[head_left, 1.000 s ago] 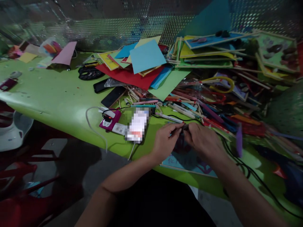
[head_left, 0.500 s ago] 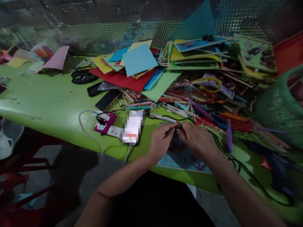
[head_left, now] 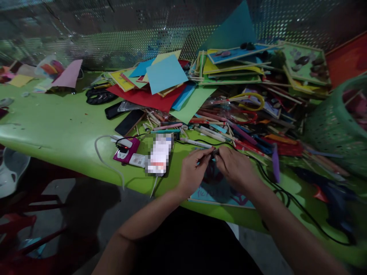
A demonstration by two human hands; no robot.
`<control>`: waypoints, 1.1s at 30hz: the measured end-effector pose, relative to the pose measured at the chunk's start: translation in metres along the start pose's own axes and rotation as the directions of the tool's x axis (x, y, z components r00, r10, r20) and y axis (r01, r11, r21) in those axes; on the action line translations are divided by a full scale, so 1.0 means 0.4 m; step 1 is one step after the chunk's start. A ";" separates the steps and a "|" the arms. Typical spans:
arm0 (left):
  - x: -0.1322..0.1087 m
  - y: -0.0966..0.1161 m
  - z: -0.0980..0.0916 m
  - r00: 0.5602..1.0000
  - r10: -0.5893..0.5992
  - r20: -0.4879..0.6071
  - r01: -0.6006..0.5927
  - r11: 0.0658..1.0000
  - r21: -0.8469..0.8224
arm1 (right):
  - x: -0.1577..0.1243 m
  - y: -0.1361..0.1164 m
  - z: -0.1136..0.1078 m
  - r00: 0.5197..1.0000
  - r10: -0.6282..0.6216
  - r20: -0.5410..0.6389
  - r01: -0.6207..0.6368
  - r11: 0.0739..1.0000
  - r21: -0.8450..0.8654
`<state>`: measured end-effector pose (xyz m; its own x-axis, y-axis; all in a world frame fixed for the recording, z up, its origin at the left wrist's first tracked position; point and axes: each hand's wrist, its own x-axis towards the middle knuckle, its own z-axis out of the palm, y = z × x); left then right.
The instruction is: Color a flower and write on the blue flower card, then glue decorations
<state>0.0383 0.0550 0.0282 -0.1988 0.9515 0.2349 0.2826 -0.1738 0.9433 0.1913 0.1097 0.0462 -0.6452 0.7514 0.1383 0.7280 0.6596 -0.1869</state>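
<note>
Head view: fingers (head_left: pixel 204 153) pinch a small dark piece (head_left: pixel 215 152) over flat paper (head_left: pixel 215 195).

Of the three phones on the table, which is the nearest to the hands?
The lit phone, to the left of the left hand; the front dark phone and the rear dark phone lie farther back.

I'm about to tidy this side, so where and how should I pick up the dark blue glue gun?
I'd take the glue gun by its handle, coming from the near side of the table. It lies with the handle pointing toward that side and the red trigger facing left. I'd avoid the narrower far-left end, which looks like the nozzle.
</note>
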 end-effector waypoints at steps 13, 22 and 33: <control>-0.008 -0.011 0.006 0.998 0.064 0.005 -0.065 0.996 0.066 | 0.001 -0.006 0.013 0.998 0.018 -0.057 -0.017 1.000 0.024; -0.002 -0.002 0.007 1.000 -0.005 -0.013 0.005 1.000 0.010 | -0.001 -0.004 -0.002 0.997 0.049 -0.055 -0.042 0.990 0.136; -0.010 -0.006 0.007 0.995 0.100 -0.018 -0.098 0.992 0.074 | 0.007 -0.007 -0.005 0.998 0.048 -0.029 -0.043 0.985 0.168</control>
<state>0.0411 0.0526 0.0243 -0.1861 0.9247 0.3321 0.3694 -0.2474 0.8958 0.1880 0.1099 0.0492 -0.6025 0.7825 0.1573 0.7054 0.6143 -0.3537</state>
